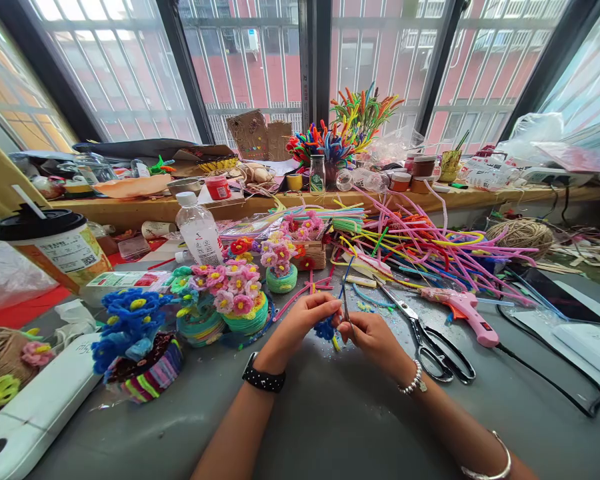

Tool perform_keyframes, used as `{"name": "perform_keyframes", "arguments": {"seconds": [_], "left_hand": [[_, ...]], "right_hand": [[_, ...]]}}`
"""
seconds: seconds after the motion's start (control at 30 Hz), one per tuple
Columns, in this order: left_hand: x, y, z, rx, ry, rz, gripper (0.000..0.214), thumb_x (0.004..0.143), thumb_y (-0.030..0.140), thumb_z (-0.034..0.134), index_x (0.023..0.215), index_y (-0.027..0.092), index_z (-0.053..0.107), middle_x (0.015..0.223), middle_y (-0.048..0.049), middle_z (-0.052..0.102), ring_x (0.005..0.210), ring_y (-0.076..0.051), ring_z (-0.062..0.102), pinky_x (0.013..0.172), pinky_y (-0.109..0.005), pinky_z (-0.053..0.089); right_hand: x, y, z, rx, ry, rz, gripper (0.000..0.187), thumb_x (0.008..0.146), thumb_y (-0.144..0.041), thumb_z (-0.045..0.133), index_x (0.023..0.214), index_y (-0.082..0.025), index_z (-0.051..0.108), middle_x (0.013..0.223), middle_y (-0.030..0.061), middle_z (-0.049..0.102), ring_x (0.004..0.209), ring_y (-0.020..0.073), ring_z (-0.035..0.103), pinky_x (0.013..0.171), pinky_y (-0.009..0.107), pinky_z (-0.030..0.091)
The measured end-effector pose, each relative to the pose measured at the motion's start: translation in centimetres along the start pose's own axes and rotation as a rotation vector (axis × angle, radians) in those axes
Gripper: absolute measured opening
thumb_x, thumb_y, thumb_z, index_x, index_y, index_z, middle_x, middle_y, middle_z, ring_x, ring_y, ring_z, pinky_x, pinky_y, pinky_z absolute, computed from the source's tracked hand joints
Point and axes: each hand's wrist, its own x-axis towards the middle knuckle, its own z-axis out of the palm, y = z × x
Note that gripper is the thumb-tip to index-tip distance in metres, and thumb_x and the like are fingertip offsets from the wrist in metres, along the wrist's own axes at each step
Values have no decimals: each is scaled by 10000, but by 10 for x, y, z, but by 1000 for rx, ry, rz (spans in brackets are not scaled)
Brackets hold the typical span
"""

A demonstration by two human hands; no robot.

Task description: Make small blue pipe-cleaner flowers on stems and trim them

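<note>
at the middle of the grey table (340, 427): through the head camera i see both hands close together, fingertips nearly meeting over the work.
left hand (316, 313): pinched narrow on a blue fuzzy flower (325, 329), which sits between the two hands, partly covered by the fingers.
right hand (373, 339): a tight grip on a slim dark tool (346, 307) that points upward; i would call it small scissors, but the fingers hide too much for me to be sure.
wrists: i see a black dotted strap (264, 379) on the left and a beaded bracelet (414, 377) on the right.
large scissors (415, 323): lying on the table to the right of the right hand.
pink glue gun (475, 320): just right of those scissors, its cord trailing right.
blue-flowered pot (147, 373): upright, left of the left hand.
pink-flowered pot (243, 325): between that pot and the left hand.
pipe cleaners (415, 233): heaped loosely beyond the right hand.
</note>
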Motion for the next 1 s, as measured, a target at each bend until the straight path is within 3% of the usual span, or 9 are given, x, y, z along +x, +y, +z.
{"name": "perform_keyframes", "arguments": {"seconds": [0.17, 0.5, 0.73, 1.0], "left_hand": [[0, 0, 0, 12, -30, -26, 214, 713, 299, 538, 586, 129, 519, 561, 19, 492, 545, -64, 441, 538, -187, 322], [0, -2, -1, 25, 14, -25, 214, 710, 314, 540, 602, 130, 517, 571, 18, 479, 554, -70, 429, 546, -192, 314], [0, 1, 0, 40, 35, 17, 222, 709, 306, 540, 570, 138, 496, 553, 31, 486, 540, -66, 429, 549, -193, 322], [-1, 2, 1, 41, 30, 57, 183, 691, 284, 564, 605, 137, 497, 554, 38, 493, 541, -70, 438, 557, -196, 329]], "right_hand": [[-2, 0, 1, 81, -67, -49, 605, 705, -691, 202, 543, -155, 431, 524, -18, 395, 490, 92, 351, 471, 209, 277], [-1, 1, -1, 11, 29, 43, 595, 724, -646, 287, 409, -157, 411, 419, -18, 420, 436, 88, 389, 483, 215, 297], [-3, -2, -1, 34, -71, -28, 654, 719, -683, 133, 567, -148, 477, 507, -14, 423, 478, 93, 369, 458, 210, 280], [-2, 0, -1, -11, -95, -59, 640, 751, -648, 115, 612, -149, 489, 563, -3, 457, 537, 110, 412, 509, 222, 313]]}}
